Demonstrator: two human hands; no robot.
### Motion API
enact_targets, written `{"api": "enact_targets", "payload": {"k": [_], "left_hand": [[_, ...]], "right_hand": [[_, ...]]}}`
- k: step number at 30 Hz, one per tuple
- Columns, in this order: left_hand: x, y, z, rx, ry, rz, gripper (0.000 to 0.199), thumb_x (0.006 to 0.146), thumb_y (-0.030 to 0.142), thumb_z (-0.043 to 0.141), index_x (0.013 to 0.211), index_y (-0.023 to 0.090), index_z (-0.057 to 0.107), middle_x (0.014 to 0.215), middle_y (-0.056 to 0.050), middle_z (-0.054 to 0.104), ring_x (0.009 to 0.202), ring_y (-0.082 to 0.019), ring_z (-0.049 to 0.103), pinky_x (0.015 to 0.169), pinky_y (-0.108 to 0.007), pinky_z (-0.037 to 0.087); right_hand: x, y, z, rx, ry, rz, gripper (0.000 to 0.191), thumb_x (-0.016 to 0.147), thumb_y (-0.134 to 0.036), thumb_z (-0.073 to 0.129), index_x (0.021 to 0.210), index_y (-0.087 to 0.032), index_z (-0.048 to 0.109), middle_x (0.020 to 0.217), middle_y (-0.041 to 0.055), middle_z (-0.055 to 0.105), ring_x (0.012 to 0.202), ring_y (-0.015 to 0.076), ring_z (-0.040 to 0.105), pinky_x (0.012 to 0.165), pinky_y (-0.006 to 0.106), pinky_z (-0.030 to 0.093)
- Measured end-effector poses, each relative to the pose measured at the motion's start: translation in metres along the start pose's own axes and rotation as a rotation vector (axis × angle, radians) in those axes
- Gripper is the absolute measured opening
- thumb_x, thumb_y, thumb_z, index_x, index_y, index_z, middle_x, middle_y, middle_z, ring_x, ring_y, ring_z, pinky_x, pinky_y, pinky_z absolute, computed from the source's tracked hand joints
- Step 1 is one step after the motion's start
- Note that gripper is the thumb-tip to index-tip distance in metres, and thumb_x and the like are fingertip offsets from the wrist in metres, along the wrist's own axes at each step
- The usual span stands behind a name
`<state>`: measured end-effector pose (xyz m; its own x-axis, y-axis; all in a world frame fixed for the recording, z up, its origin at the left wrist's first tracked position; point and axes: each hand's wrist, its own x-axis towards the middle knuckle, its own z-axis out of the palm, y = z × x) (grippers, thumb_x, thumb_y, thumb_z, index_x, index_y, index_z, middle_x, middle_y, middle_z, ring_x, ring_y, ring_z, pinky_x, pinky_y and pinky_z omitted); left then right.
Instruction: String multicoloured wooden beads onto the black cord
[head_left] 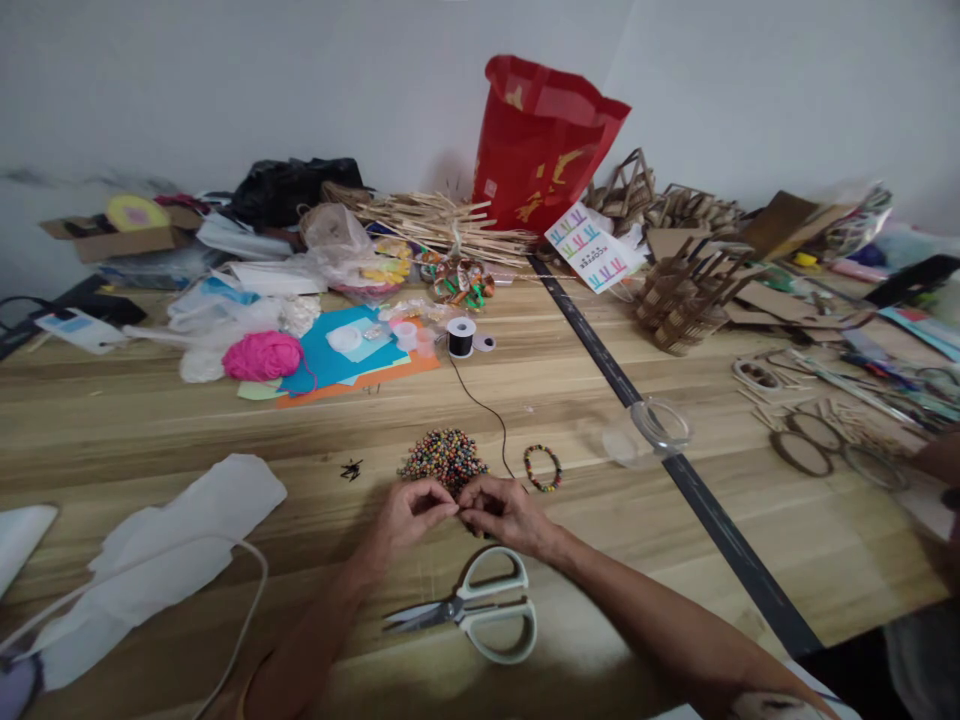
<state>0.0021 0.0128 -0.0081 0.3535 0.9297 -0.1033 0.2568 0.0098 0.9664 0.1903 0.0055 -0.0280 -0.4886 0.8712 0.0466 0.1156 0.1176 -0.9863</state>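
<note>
My left hand [412, 512] and my right hand [504, 512] meet fingertip to fingertip just in front of a heap of small multicoloured beads [444, 456]. Both are pinched closed on something too small to make out. A black cord [487, 402] runs from a spool [460, 338] down to my right hand. To the right of that hand lies a beaded bracelet [542, 468]. Scissors [480, 606] with pale handles lie below my hands, blades pointing left. Short black pieces [351, 469] are left of the beads.
Pink yarn [262, 356] and blue sheets [330, 350] lie at the back left. A red bag [544, 145] stands behind wooden sticks [442, 225]. Clear round lids [660, 425] and woven pieces [679, 310] are at right. White paper [172, 550] and a cable lie front left.
</note>
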Motion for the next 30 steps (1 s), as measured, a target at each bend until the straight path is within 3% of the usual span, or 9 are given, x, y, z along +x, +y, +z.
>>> {"api": "enact_targets", "payload": {"k": [7,13,18,24,30], "left_hand": [[0.0,-0.002,0.002,0.029,0.009,0.008,0.011,0.069,0.023,0.064,0.062,0.015,0.065,0.061,-0.001,0.065,0.059,-0.014,0.056,0.057,-0.022,0.042],[0.001,-0.004,0.002,0.086,0.03,0.06,0.012,0.071,0.023,0.062,0.062,0.014,0.065,0.062,-0.002,0.066,0.06,-0.015,0.058,0.059,-0.023,0.045],[0.001,-0.007,0.002,0.142,0.072,0.109,0.013,0.072,0.023,0.06,0.065,0.015,0.066,0.064,-0.003,0.067,0.062,-0.015,0.06,0.06,-0.023,0.047],[0.0,-0.011,0.002,0.263,0.169,0.156,0.011,0.075,0.018,0.058,0.069,0.016,0.067,0.069,-0.003,0.069,0.065,-0.016,0.062,0.063,-0.024,0.049],[-0.003,-0.006,0.006,0.436,0.138,0.249,0.016,0.078,0.01,0.055,0.076,0.017,0.069,0.079,-0.006,0.068,0.075,-0.018,0.063,0.072,-0.028,0.05]], "right_hand": [[0.001,0.0,0.001,0.05,0.017,0.018,0.028,0.083,-0.042,0.06,0.077,-0.015,0.058,0.059,-0.0027,0.053,0.046,0.0071,0.05,0.045,0.017,0.039],[0.002,-0.001,-0.002,-0.175,0.071,-0.158,0.023,0.086,-0.034,0.058,0.074,-0.015,0.062,0.071,0.0028,0.057,0.064,0.0118,0.054,0.058,0.022,0.043],[0.001,0.001,-0.001,-0.193,0.111,-0.098,0.017,0.084,-0.031,0.06,0.077,-0.016,0.062,0.067,0.0005,0.055,0.062,0.0115,0.051,0.056,0.021,0.04],[0.003,-0.005,-0.004,-0.199,0.164,-0.144,0.016,0.086,-0.027,0.057,0.075,-0.016,0.061,0.07,0.002,0.055,0.066,0.0136,0.05,0.06,0.024,0.04],[0.004,-0.004,-0.004,-0.194,0.19,-0.147,0.013,0.085,-0.024,0.056,0.075,-0.016,0.059,0.071,0.0014,0.053,0.067,0.0133,0.049,0.06,0.023,0.039]]}}
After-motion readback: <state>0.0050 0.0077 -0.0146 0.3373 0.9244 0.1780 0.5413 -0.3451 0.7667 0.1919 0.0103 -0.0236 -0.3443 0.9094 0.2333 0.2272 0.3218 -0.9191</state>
